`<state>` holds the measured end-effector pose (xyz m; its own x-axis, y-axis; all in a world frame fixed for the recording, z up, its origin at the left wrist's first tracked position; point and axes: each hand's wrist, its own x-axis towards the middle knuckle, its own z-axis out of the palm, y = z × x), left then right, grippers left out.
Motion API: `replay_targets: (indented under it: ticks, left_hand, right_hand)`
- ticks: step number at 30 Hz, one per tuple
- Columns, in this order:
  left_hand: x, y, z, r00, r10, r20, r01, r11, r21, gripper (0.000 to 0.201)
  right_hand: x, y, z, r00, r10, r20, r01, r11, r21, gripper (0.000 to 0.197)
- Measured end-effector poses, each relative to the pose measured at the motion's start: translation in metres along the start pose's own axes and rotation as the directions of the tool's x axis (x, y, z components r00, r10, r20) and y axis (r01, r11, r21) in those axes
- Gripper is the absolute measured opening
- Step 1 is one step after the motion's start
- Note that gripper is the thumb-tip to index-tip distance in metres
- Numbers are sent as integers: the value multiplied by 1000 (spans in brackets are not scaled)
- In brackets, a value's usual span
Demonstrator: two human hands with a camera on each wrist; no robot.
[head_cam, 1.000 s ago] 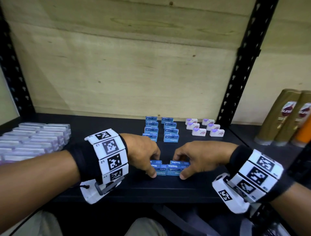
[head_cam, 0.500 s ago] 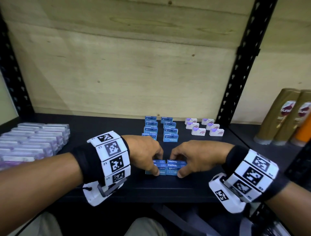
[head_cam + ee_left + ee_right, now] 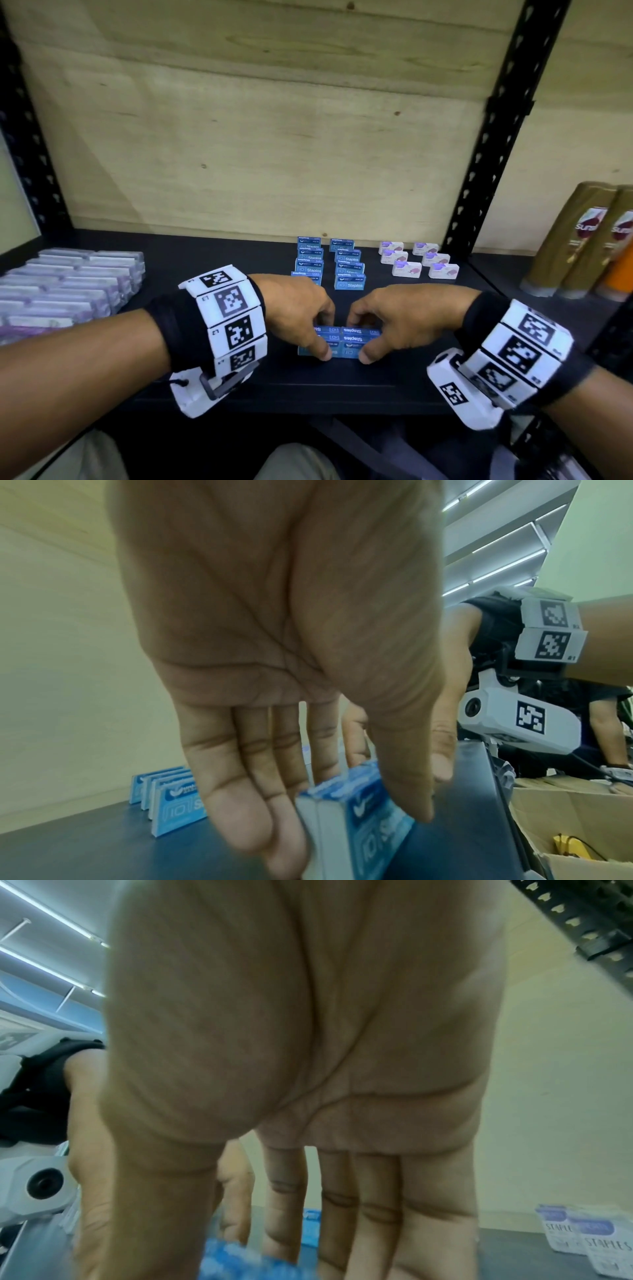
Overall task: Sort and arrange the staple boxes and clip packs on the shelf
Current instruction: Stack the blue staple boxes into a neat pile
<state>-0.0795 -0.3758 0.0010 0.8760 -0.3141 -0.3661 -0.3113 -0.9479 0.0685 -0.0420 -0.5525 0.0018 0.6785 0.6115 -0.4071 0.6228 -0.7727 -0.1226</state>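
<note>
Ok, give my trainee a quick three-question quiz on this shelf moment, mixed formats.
1. True or false: both hands grip the front cluster of blue staple boxes.
2. Which packs stand right of the blue rows? A) white staple packs B) bottles C) clear clip packs
3. Fill in: the clear clip packs lie at the shelf's ___ end.

Key: 1 true: left hand and right hand pinch it. 2 A. 3 left.

I read "Staples" on the small blue cardboard boxes (image 3: 356,334) and "STAPLES" on the small white cardboard boxes (image 3: 606,1244).
</note>
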Motion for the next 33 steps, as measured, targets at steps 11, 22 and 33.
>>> replay_targets:
  ticks: [11, 22, 33]
  left_hand:
    - [18, -41, -39, 973, -128, -191, 127, 992, -14, 41]
    - [59, -64, -55, 969, -202, -142, 212, 976, 58, 38]
    - [72, -58, -56, 978, -193, -83, 202, 972, 123, 24]
  right_hand:
    - [25, 37, -54, 978, 61, -202, -50, 997, 61, 30]
    - [82, 59, -65, 982, 132, -134, -134, 991, -4, 28]
    - [93, 55, -62, 986, 139, -96, -142, 989, -27, 14]
